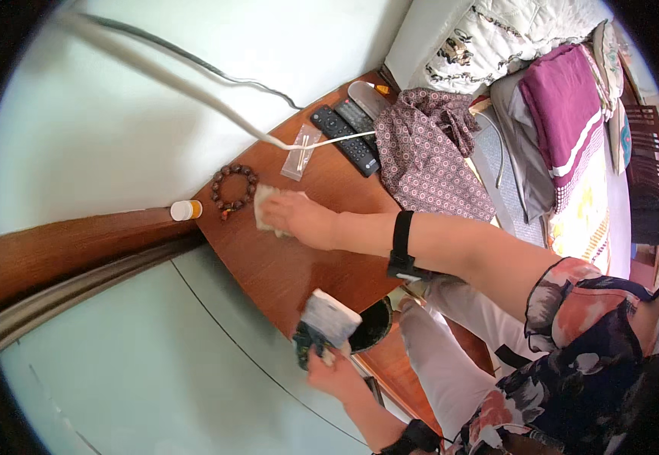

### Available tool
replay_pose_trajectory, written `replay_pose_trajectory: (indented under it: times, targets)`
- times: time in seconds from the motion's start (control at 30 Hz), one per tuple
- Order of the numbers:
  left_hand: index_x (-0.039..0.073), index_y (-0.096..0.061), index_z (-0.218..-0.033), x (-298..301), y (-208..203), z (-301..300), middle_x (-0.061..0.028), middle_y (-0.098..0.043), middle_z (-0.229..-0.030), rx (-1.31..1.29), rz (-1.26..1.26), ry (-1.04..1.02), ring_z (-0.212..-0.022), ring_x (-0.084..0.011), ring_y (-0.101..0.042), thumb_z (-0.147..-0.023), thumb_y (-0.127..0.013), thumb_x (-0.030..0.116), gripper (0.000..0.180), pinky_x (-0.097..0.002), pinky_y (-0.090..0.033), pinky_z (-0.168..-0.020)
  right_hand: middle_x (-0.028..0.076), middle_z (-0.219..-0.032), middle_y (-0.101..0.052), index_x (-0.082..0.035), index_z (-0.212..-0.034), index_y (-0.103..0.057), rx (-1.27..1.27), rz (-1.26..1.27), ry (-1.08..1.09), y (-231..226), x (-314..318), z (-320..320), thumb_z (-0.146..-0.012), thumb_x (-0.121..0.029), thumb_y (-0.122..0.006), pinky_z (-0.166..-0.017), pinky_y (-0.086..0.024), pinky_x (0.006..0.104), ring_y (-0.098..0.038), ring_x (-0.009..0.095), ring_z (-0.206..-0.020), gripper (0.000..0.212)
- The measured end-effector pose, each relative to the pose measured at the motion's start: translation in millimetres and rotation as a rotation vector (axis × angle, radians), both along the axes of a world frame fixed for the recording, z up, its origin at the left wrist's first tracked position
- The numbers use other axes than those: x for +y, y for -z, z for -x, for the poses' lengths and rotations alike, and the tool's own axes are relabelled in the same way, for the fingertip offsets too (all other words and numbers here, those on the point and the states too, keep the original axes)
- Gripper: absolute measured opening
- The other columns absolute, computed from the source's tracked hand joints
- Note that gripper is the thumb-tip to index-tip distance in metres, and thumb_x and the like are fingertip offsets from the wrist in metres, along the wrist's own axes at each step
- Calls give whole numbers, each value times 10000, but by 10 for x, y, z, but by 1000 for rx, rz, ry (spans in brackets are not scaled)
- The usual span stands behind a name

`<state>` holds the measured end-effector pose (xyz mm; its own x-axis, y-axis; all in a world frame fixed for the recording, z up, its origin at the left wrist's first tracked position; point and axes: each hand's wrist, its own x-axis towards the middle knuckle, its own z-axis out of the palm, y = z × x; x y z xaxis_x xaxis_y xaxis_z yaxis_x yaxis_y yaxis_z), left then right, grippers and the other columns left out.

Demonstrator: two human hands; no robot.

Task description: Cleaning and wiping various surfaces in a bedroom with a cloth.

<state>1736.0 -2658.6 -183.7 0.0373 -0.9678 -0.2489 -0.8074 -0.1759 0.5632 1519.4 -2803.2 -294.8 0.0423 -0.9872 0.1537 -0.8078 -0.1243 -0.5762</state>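
Pressing a cloth [261, 210] under bent fingers, the right hand [304, 220] could slide into the beads [252, 180]; the left hand [331, 374], if its curled fingers loosen, could drop its white packet [331, 315].

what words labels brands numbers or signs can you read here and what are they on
None can be read for certain.
Black remote: button markings too small to read.
Small white-capped bottle: any label too small to read.
Clear plastic packet: no legible print.
White object in the left hand: greyish marks too blurred to tell whether they are writing.
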Motion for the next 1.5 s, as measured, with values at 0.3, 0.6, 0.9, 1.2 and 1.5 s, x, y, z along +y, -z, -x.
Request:
replay_pose_trajectory:
  times: [0.3, 0.6, 0.9, 1.2, 1.5]
  targets:
    - [-98, -611, -906, 323, -67, -24, -185, -673, -796, 52, -114, -45, -682, -268, -626, -718, -611, -77, 189, -370, -495, -656, 183, -1201, -493, -9, -1106, -545, 45, 73, 10, -241, -551, -201, -770, -21, -586, -820, -466, 397, -525, 323, -1029, 339]
    - [-44, -660, -963, 416, -84, -65, -191, -679, -831, 128, -118, -61, -716, -299, -663, -704, -673, 5, 264, -371, -526, -668, 154, -1017, -497, -46, -984, -559, 97, -65, 169, -251, -528, 281, -747, 12, -574, -747, -502, 424, -555, 350, -908, 244]
    - [-44, -658, -958, 460, 22, -134, -218, -670, -837, 142, -171, -26, -744, -345, -658, -700, -686, 32, 271, -380, -528, -687, 196, -1175, -500, -18, -1161, -526, -120, -156, 269, -293, 421, 492, -792, -138, -646, -847, -471, 416, -544, 365, -1034, 406]
    - [-96, -619, -965, 498, 32, -335, -182, -681, -851, 134, -175, -76, -740, -233, -641, -698, -610, -79, 267, -350, -505, -697, 295, -1341, -382, 139, -1289, -387, 450, -113, 156, 6, -241, -614, -802, -159, -552, -1099, -228, 479, -303, 424, -1301, 594]
    - [-114, -623, -937, 590, -45, -355, -174, -673, -836, 295, -235, -144, -714, -199, -620, -705, -585, -111, 235, -335, -509, -664, 250, -1334, -389, 116, -1282, -380, 314, -13, 92, 197, -1020, -676, -746, -98, -593, -1088, -251, 458, -336, 399, -1276, 615]
